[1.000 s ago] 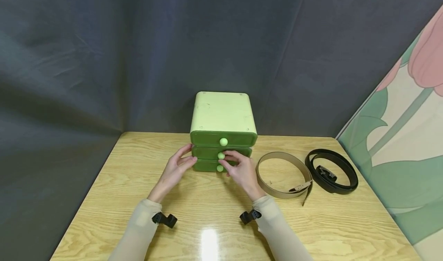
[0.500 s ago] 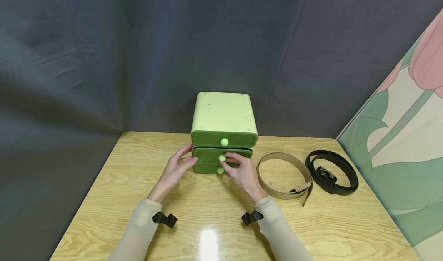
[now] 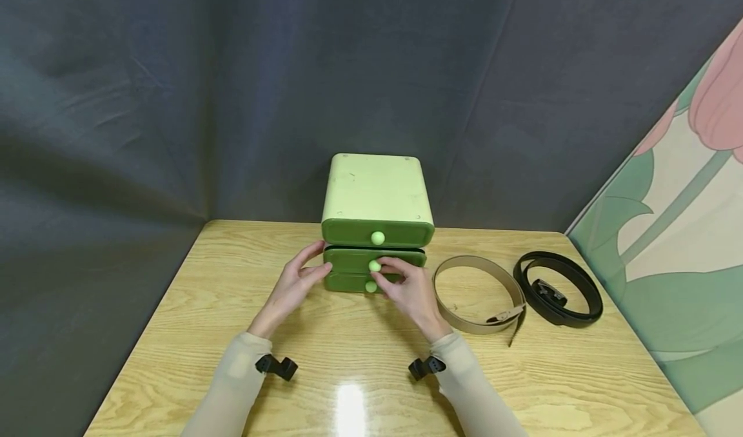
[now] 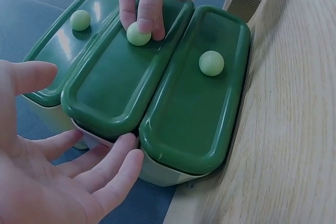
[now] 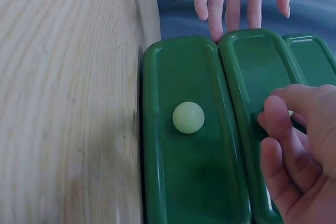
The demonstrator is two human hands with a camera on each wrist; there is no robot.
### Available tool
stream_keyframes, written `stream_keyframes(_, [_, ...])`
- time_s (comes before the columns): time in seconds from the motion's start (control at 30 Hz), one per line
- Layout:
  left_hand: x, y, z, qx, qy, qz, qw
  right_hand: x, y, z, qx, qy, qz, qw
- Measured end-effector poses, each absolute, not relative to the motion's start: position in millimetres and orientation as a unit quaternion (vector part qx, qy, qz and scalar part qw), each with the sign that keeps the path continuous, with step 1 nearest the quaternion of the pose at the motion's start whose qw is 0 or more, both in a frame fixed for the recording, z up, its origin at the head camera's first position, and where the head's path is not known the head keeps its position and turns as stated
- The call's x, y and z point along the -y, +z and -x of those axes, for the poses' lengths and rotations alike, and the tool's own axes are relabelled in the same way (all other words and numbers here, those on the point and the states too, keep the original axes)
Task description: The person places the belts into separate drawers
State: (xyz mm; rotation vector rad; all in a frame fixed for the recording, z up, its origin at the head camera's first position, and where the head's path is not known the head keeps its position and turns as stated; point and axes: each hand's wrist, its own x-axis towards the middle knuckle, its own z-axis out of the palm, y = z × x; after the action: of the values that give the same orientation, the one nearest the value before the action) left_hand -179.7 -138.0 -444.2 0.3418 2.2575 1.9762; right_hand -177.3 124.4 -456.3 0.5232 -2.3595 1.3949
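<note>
A small cabinet [image 3: 377, 185] with a pale green body and three dark green drawers stands at the table's back edge. My right hand [image 3: 411, 290] pinches the pale round knob [image 4: 138, 34] of the middle drawer [image 4: 113, 80] between thumb and fingers. That drawer sticks out slightly, with a dark gap above its front. At the cabinet's left side, my left hand [image 3: 293, 285] has its fingers extended, fingertips at the edge of the lower drawers. The bottom drawer [image 5: 191, 177] and the top drawer [image 3: 400, 233] look pushed in. In the right wrist view, my fingers mostly hide the pinched knob.
A coiled tan belt [image 3: 438, 295] lies on the wooden table [image 3: 203, 308] right of the cabinet. Beyond it is a coiled black belt [image 3: 592, 301] with a dark buckle. A dark curtain [image 3: 371, 69] hangs behind, and a flower-patterned cloth [image 3: 685, 250] borders the right side.
The middle drawer has come slightly forward with my right hand on its knob, and the gap above it has widened. My left hand has stayed at the cabinet's side.
</note>
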Motion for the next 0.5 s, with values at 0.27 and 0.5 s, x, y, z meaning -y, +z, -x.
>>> stream_keyframes(0.27, [137.8, -443.4, 179.3, -0.751, 0.65, -0.1, 0.068, -127.0, -456.7, 171.3, 0.838, 0.468, -0.211, 0.184])
stream_keyframes(0.5, [136.5, -442.0, 177.9, -0.756, 0.643, -0.091, 0.082, -128.9, -458.4, 168.2, 0.84, 0.446, -0.228, 0.211])
